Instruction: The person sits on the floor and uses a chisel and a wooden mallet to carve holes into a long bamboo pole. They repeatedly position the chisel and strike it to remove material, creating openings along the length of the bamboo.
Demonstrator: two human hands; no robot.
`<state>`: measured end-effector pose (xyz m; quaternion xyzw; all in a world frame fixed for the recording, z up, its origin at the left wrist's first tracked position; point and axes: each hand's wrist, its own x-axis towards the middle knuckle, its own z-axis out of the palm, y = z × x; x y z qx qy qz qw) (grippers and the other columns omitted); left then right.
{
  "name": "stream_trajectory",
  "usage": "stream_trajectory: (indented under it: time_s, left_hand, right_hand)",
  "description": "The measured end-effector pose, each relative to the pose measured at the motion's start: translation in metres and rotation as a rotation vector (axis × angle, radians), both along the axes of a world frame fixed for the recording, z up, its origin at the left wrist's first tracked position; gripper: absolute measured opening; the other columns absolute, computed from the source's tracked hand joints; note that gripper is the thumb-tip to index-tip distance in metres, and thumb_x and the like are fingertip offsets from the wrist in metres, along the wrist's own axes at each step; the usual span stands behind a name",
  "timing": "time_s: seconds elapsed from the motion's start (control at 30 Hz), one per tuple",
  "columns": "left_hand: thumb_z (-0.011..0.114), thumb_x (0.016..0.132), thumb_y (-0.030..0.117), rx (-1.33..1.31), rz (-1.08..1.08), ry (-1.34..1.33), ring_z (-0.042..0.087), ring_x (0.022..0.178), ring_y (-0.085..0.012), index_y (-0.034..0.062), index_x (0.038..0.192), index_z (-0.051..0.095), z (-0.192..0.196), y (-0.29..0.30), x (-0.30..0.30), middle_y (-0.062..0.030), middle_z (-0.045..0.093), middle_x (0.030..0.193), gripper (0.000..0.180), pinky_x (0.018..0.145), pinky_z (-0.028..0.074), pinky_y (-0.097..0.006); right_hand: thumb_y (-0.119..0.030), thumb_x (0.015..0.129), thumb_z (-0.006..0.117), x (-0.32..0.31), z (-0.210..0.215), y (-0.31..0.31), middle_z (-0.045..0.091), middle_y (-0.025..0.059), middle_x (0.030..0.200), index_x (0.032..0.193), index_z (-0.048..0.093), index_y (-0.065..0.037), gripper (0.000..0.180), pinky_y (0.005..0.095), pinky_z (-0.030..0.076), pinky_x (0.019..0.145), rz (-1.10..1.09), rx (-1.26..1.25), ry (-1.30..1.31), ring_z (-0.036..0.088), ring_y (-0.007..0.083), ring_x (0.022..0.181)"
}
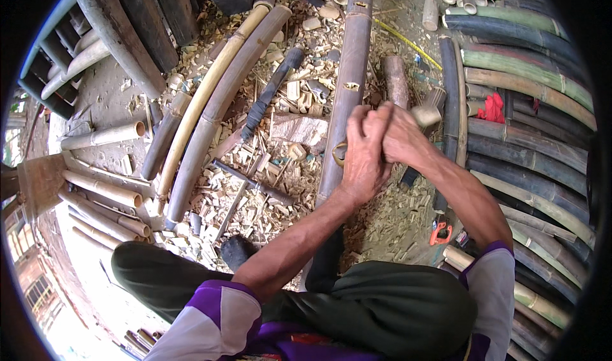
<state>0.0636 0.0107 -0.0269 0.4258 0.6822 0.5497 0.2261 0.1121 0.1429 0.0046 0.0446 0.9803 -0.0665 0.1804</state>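
Note:
A long greyish bamboo pole (349, 61) runs from the far edge toward my lap, with notches cut in its upper face. My left hand (364, 154) is closed, its wrist beside the pole's near part. A curved opening or strip (341, 154) shows at its knuckles. My right hand (403, 133) is closed too, pressed against the left one with the fingers overlapping. Whatever the two hands grip is hidden between them. A short bamboo piece (426, 115) shows just beyond my right wrist.
Wood chips (255, 201) cover the ground. Bamboo poles (217, 106) lie at left, and many more are stacked (529, 150) at right. A timber block (298, 129), a yellow measuring tape (408, 42) and an orange-handled tool (440, 232) lie around. My folded legs (395, 303) are near.

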Motion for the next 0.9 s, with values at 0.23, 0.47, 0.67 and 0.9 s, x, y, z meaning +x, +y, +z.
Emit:
stream_trajectory:
  time_s: [0.23,0.47,0.67,0.9]
  left_hand:
    - [0.082,0.067,-0.002,-0.049,-0.054,-0.030,0.040,0.133,-0.0513,0.0096,0.157,0.028,-0.001,-0.008,0.034,-0.0303,0.032,0.146,0.106,0.113,0.037,-0.054]
    - [0.076,0.071,0.004,-0.513,-0.706,0.079,0.054,0.124,-0.0528,0.0123,0.157,0.021,0.018,-0.008,0.012,-0.0307,0.043,0.140,0.102,0.104,0.050,-0.053]
    - [0.085,0.044,0.008,-0.701,-1.314,0.193,0.068,0.110,-0.0398,0.0093,0.114,0.069,0.006,0.003,-0.006,-0.0204,0.067,0.120,0.072,0.081,0.059,-0.053]
    - [0.082,0.074,0.015,-0.072,-0.198,0.032,0.064,0.116,-0.0348,0.0094,0.135,0.052,0.027,-0.063,-0.022,-0.0177,0.063,0.125,0.068,0.098,0.051,-0.046]
  right_hand:
    - [-0.023,0.074,0.076,0.041,0.002,-0.003,0.071,0.0122,0.102,0.105,0.068,-0.010,0.034,0.0445,0.055,0.079,0.026,-0.100,-0.046,0.069,0.0317,0.093]
    - [-0.024,0.083,0.073,0.114,-0.058,-0.035,0.068,0.0118,0.097,0.107,0.066,-0.007,0.031,0.0430,0.055,0.079,-0.629,-0.654,-0.073,0.067,0.0302,0.089]
    - [-0.025,0.089,0.071,0.126,-0.138,-0.137,0.065,0.0100,0.091,0.106,0.064,-0.006,0.027,0.0396,0.054,0.074,-1.273,-1.368,0.038,0.065,0.0260,0.082]
    - [-0.027,0.096,0.068,0.138,-0.059,-0.134,0.061,0.0078,0.083,0.105,0.062,-0.005,0.025,0.0357,0.053,0.069,-1.323,-1.425,0.286,0.062,0.0210,0.074]
